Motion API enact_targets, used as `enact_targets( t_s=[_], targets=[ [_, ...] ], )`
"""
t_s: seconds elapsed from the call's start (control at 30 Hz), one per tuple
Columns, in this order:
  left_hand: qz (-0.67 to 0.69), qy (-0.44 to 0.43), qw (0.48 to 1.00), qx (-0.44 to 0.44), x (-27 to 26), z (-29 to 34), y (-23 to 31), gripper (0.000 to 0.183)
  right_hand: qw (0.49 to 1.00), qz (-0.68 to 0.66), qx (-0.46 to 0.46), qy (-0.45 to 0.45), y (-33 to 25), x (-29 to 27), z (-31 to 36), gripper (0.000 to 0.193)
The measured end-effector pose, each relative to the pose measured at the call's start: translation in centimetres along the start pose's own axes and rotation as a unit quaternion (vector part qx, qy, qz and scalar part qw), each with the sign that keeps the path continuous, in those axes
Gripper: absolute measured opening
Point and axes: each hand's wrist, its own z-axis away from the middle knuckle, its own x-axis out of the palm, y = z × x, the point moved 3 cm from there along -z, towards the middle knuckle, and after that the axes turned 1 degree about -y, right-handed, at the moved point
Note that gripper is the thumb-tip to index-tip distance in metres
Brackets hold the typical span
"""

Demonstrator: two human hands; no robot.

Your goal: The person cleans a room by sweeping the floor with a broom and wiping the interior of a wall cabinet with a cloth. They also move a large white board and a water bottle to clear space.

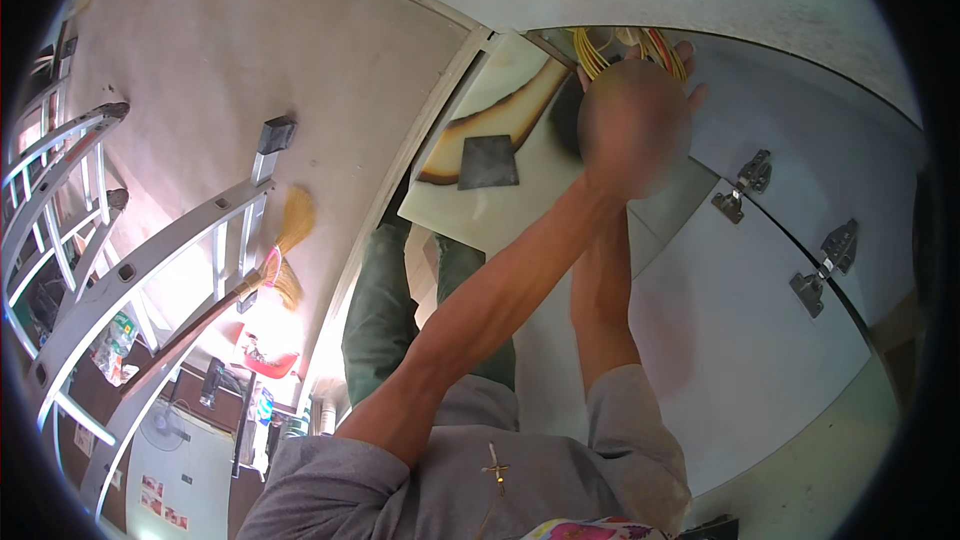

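My two forearms reach up and cross at the wrists. My left hand (622,165) lies in front, mostly covered by a round blurred patch. Behind it, my right forearm (602,310) rises to the same spot, and its hand is largely hidden. A few fingertips (695,97) stick out past the blur; whose they are, I cannot make out. Beside and above the hands hang looped yellow wires (588,52), with red and yellow wires (663,48) to their right. Whether either hand grips the wires cannot be seen.
A pale panel with scorch-like brown edges (450,152) bears a dark grey square (489,162). White cabinet doors (740,340) with metal hinges (742,187) are at right. An aluminium ladder (150,260), a straw broom (293,220) and a red basin (265,355) are at left.
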Motion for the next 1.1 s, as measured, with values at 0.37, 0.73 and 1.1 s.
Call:
enact_targets(
  t_s=[0.37,0.73,1.1],
  targets=[
    [-0.057,0.006,0.998,-0.011,-0.3,0.4,1.1,0.06,0.999,0.032,-0.03,-0.028,-3.1,0.4,-4.1,0.038],
    [-0.034,0.024,0.998,-0.054,0.1,1.0,1.8,0.066,0.993,0.059,-0.066,-0.072,-6.5,2.3,-8.8,0.036],
    [-0.048,0.005,0.996,-0.07,1.3,0.7,1.4,0.071,0.988,0.089,-0.043,-0.119,2.4,4.2,-7.1,0.034]
  ],
)
